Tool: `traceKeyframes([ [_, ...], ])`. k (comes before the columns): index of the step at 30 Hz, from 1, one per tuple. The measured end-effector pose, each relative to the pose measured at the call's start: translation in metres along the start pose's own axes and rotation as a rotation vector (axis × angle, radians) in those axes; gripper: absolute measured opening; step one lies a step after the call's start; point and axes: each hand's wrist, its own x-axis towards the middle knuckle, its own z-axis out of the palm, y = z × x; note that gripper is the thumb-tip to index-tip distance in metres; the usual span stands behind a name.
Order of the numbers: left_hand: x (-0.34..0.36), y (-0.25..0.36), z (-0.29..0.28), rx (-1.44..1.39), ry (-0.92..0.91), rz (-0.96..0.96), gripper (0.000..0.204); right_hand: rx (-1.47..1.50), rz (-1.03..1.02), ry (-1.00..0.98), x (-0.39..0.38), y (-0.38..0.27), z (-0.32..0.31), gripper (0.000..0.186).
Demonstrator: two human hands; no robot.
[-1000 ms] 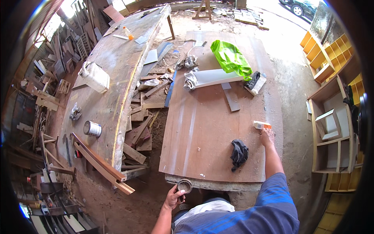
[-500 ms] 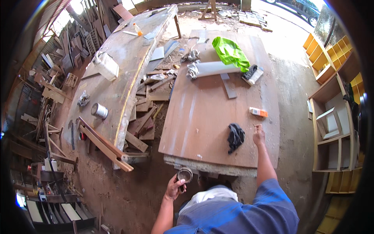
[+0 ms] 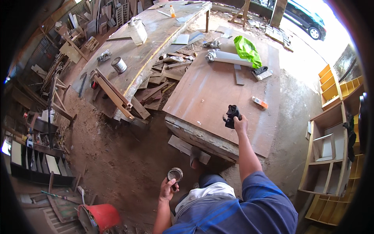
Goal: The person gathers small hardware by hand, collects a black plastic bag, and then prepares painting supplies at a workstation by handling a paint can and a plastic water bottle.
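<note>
I have the left hand (image 3: 168,190) wrapped around a small round cup (image 3: 175,175), thumb over its side, mouth turned up toward my camera. The inside looks greyish; whether that is a filling or only the bottom, I cannot tell. My right hand (image 3: 240,123) is closed on a bunched black cloth (image 3: 232,116), fingers pinching its right side above the near part of the table; I cannot tell whether its lower folds touch the wood.

Just beyond the right hand and to its right lies an orange and white box (image 3: 259,103), its contents hidden. Well beyond and left of the left hand, a metal can (image 3: 119,65) stands on a second table (image 3: 132,54), with a white jug (image 3: 137,32) behind it; I cannot see into either. Farther along, a clear bottle (image 3: 172,12) holds something orange. Left of the left hand, nearer the body, is a red bucket (image 3: 104,217).

The brown tabletop (image 3: 218,91) ahead of the right hand has pale streaks; at its far end are a green bag (image 3: 247,51) and a white board (image 3: 230,57). Wood scraps (image 3: 156,92) fill the gap between the tables. Right of the right hand stand an open cabinet (image 3: 318,174) and yellow shelves (image 3: 330,90).
</note>
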Motion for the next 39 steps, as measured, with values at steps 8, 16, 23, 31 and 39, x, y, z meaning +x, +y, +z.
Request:
traceKeyframes([
  [8,-0.029,-0.046,0.019,-0.029,-0.036,-0.06,0.028,0.322,0.109,0.001,-0.04,0.089,-0.119,0.023],
  [16,-0.002,-0.065,0.119,0.158,-0.127,-0.055,0.029,0.574,0.186,-0.11,-0.06,0.158,-0.219,0.019],
  [23,0.048,-0.117,0.229,0.366,-0.153,-0.136,0.033,0.834,0.401,-0.174,-0.024,0.214,-0.364,0.016],
  [31,0.137,-0.243,0.419,0.026,-0.13,-0.232,0.027,1.004,0.496,-0.206,0.068,0.335,-0.487,0.017],
  [39,0.154,-0.238,0.549,0.134,-0.179,-0.19,0.031,1.203,0.444,-0.546,0.208,0.302,-0.453,0.031],
])
